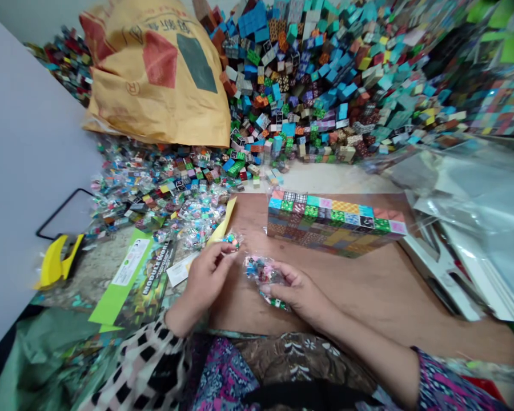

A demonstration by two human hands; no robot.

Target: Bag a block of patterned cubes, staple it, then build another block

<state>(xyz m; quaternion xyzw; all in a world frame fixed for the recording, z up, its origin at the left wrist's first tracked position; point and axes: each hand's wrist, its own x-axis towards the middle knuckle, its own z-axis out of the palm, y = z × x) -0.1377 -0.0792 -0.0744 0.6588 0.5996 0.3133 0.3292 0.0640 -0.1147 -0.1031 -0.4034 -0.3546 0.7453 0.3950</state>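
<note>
A clear packet lies in the right hand.

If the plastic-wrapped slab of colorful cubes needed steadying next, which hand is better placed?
Probably the right hand: it's nearer the slab of cubes, though it holds bagged small pieces. The left hand is farther off, holding another small bag.
</note>
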